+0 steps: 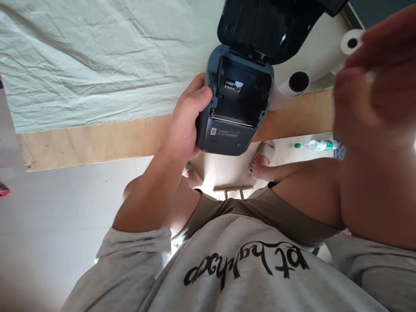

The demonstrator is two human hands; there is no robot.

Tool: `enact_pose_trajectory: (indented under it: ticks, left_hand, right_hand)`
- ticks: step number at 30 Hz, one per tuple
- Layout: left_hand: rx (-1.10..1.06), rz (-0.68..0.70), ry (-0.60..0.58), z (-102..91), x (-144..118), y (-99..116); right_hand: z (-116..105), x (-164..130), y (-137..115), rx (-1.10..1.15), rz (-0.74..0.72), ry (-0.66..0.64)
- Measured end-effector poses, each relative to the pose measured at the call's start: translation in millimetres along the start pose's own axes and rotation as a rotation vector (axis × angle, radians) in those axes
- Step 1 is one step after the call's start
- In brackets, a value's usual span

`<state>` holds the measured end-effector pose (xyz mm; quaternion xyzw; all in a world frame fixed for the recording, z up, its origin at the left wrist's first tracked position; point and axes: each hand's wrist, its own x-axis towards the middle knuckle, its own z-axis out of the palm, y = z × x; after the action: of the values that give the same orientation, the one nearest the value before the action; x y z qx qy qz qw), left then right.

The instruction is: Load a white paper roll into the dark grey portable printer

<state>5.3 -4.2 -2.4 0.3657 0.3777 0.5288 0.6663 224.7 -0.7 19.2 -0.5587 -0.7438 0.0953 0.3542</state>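
Left hand (190,115): gripping boxy dark-blue plastic printer (224,136)
Black plastic lid (260,30): raised, top cut off
Right hand (377,86): blurred; openness, hold unclear
White cylindrical rolls (323,65): near tabletop's (97,141) wooden edge

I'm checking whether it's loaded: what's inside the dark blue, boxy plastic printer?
Inside the printer, its open compartment shows a small rectangular black-and-white label, with nothing visibly loaded. Anything beneath the dark plastic front casing is hidden.

Noted on myself: a light-grey short-sleeved fabric T-shirt (250,281) with black cursive lettering (259,255) across the front, olive-brown fabric shorts (302,215), and a pale, broad-strapped, open-toed slipper (268,151) on my right foot.
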Motion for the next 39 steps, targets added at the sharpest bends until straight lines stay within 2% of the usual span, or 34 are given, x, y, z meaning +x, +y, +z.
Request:
enact_pose_trajectory:
  ticks: [3, 8, 12, 15, 18, 22, 24, 27, 29, 34, 36, 39]
  left_hand:
    - [-0.034, -0.010, -0.012, -0.5, -0.1, 1.0]
    - [-0.028, -0.018, -0.009, -0.9, -0.8, 1.7]
    - [-0.019, -0.029, 0.003, -1.3, -1.6, 2.3]
    - [-0.012, -0.022, 0.001, -1.5, -1.3, 1.6]
    - [-0.029, -0.029, -0.012, -1.5, -0.4, 0.3]
    - [-0.042, -0.032, -0.007, -1.6, 0.1, -0.3]
    - [-0.028, -0.035, -0.012, -2.4, -0.1, 0.0]
    - [-0.027, -0.066, -0.050, -4.7, -0.5, 0.8]
    - [-0.029, -0.072, -0.073, -6.5, -0.4, 1.1]
    - [-0.047, -0.063, -0.105, -10.9, 1.8, 0.9]
    - [-0.027, -0.071, -0.138, -12.2, 2.5, 1.4]
    - [0.003, -0.080, -0.167, -13.1, 2.9, 2.2]
  right_hand:
    - [14.2, -2.3, -6.9, -0.149, -0.166, -0.127]
    - [28.9, -1.0, -3.9, -0.182, -0.088, -0.225]
    - [27.7, -1.6, -2.6, -0.106, -0.018, -0.224]
    - [28.4, -2.5, -3.2, -0.129, -0.068, -0.241]
    - [28.9, -3.3, -4.6, -0.177, -0.120, -0.193]
    - [26.3, -4.4, -7.7, -0.122, -0.082, -0.214]
    - [25.3, -4.8, -9.0, -0.123, -0.107, -0.204]
    - [25.5, -5.1, -9.2, -0.213, -0.152, -0.174]
    - [26.0, -5.3, -8.5, -0.230, -0.130, -0.176]
    - [25.3, -6.1, -7.9, -0.048, -0.048, -0.209]
    - [24.8, -5.9, -7.8, -0.081, -0.059, -0.221]
    - [24.3, -5.3, -7.2, -0.177, -0.073, -0.164]
